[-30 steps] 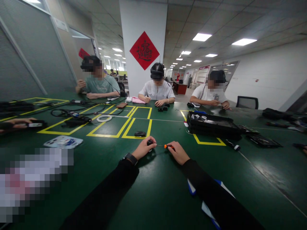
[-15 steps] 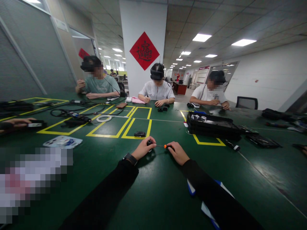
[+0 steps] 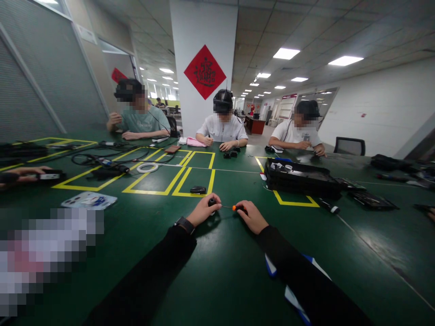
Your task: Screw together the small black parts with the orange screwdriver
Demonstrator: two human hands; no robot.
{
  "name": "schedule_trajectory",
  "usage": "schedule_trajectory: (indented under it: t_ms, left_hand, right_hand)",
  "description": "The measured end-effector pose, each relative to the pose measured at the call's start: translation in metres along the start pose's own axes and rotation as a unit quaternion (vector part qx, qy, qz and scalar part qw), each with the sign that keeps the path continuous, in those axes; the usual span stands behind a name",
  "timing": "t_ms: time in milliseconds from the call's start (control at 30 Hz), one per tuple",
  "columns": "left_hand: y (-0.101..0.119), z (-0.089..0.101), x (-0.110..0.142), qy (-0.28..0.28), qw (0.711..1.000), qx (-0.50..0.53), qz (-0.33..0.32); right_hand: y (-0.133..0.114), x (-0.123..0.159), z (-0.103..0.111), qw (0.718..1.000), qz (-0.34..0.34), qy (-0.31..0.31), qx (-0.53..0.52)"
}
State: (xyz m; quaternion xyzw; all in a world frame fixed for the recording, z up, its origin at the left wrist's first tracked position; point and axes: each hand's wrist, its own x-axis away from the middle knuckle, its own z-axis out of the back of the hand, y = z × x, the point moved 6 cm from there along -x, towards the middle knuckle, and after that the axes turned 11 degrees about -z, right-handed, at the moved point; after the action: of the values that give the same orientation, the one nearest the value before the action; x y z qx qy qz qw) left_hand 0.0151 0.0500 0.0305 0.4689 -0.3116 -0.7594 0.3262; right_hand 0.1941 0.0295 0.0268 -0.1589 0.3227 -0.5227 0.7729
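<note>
Two bare hands work close together, just above the green table point(image 3: 217, 276). The left hand point(image 3: 204, 210) has its thumb and fingers curled in a pinch around one small black part point(image 3: 211, 202). The right hand point(image 3: 252, 216) has its fingers wrapped round the handle of one screwdriver point(image 3: 234, 208), orange at the collar. The thin shaft bridges the gap between the hands and points at the black part; whether its tip touches I cannot tell, as the left fingers hide it. One watch point(image 3: 186, 224) sits on the left wrist.

Just beyond the left hand, one black piece point(image 3: 198, 190) lies at the near edge of a yellow tape outline point(image 3: 211, 182). Farther right stands one black tray point(image 3: 302, 183); to the left lie one white coil point(image 3: 138, 168) and one flat pale item point(image 3: 89, 200). Three people sit across the table, and another person's hand point(image 3: 32, 171) shows at the left edge.
</note>
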Motion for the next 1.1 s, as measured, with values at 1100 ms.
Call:
schedule_trajectory:
  t_ms: [1100]
  left_hand:
    - [-0.001,-0.0004,0.0002,-0.003,1.0,0.004,0.019]
  right_hand:
    - [-0.0036,0.0005,0.0031,1.0,0.011,0.005,0.027]
